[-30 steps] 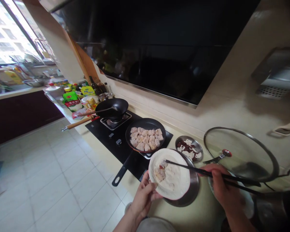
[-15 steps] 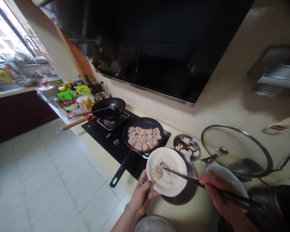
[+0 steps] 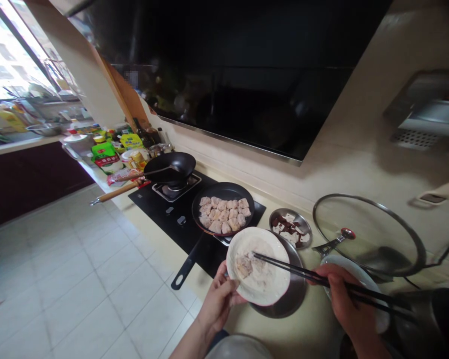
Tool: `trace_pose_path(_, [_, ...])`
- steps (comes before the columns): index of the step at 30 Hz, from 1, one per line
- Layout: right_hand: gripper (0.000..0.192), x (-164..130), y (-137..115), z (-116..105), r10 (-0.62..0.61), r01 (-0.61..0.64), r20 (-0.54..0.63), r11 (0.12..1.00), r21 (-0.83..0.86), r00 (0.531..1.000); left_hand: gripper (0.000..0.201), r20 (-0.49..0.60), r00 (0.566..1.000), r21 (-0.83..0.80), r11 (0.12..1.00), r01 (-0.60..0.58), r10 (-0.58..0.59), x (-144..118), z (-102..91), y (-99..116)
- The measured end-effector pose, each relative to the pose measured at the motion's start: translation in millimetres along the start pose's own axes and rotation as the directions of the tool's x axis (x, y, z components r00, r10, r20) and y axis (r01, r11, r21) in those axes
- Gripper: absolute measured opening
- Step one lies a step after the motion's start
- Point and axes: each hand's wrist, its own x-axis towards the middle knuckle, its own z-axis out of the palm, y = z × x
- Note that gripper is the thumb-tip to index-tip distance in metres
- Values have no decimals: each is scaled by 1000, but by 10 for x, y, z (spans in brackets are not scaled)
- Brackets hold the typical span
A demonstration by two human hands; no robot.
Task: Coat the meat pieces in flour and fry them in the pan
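Note:
My left hand [image 3: 217, 301] grips the near rim of a white plate [image 3: 264, 284] dusted with flour, tilted above a steel dish [image 3: 295, 294]. A few coated food pieces [image 3: 244, 266] lie on the plate. My right hand [image 3: 344, 304] holds long black chopsticks [image 3: 303, 271], whose tips rest at the coated pieces. Just beyond the plate, a black frying pan [image 3: 213, 192] on the hob holds several pale coated pieces [image 3: 223, 214].
A black wok [image 3: 171, 167] with a wooden handle sits on the far burner. A small steel dish [image 3: 290, 228] with dark sauce and a glass lid [image 3: 368, 234] stand right of the pan. Packets and bottles [image 3: 108, 152] crowd the far counter. Tiled floor lies left.
The chopstick tips have shifted slightly on the plate among the coated pieces, and my right hand has risen a little. The plate stays held in my left hand.

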Motion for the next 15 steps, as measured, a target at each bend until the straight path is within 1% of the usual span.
trace_pose_path(3, [29, 21, 26, 5, 50, -50, 6, 998, 30, 999, 55, 7, 1000, -6, 1000, -10, 10, -1, -2, 8])
trace_pose_path(8, [29, 69, 161, 5, 72, -72, -68, 997, 5, 995, 54, 6, 1000, -5, 1000, -16, 16, 11, -12, 27])
trace_pose_path(9, [29, 71, 168, 12, 81, -81, -63, 997, 15, 995, 54, 7, 1000, -5, 1000, -19, 19, 15, -14, 29])
trace_pose_path(11, [26, 52, 155, 30, 89, -89, -18, 995, 37, 996, 54, 8, 1000, -6, 1000, -21, 21, 20, -17, 30])
trace_pose_path(13, [23, -2, 115, 46, 64, -65, 17, 996, 63, 998, 53, 2, 1000, -5, 1000, -21, 21, 20, -18, 28])
trace_pose_path(15, [21, -81, 66, 64, 29, -30, 11, 996, 87, 1000, 52, -11, 1000, -6, 1000, -21, 21, 18, -18, 24])
